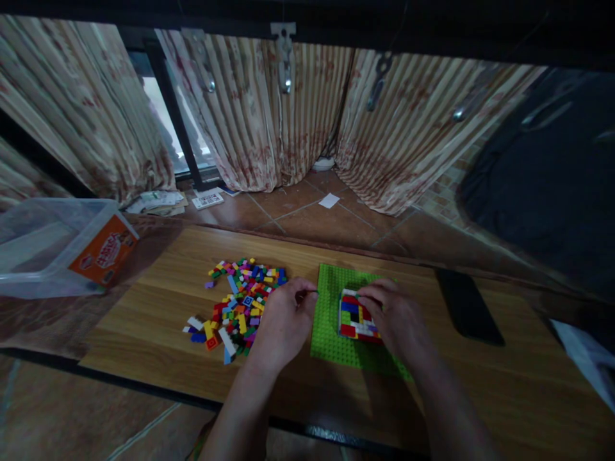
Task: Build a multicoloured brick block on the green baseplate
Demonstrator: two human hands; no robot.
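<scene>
A green studded baseplate lies on the wooden table, bearing a low rectangular build of toy bricks in red, blue, white and other colours, with a dark gap in its middle. My right hand reaches over the build's right side, thumb and fingers closed at a small toy brick on its far edge; the hand hides part of the build. My left hand hovers by the baseplate's left edge, its thumb and finger pinched together. Something small and dark reddish seems to be between them, too unclear to name. Beside this hand spreads a pile of loose bricks.
A clear plastic bin with an orange label stands at the far left. To the right a black phone-like slab lies on the table. Striped curtains hang beyond the table, and papers lie at the back left.
</scene>
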